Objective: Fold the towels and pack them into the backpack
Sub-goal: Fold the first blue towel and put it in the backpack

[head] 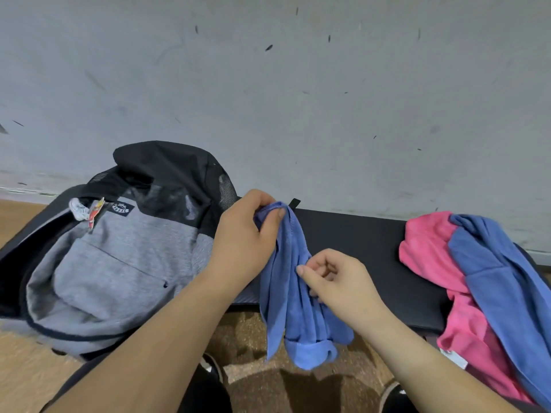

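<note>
Evidently the left hand [244, 234] grips the towel [295, 308] by its top so it hangs free for folding. The right hand [337, 281], fingers curled, touches a lower fold; grip unclear.

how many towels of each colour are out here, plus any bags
Blue towels: 2, the held blue towel gripped by the left hand and the draped blue towel lying over the pink one
Pink towels: 1, the pink towel
Backpacks: 1, the grey and black backpack
Total: 4
</note>
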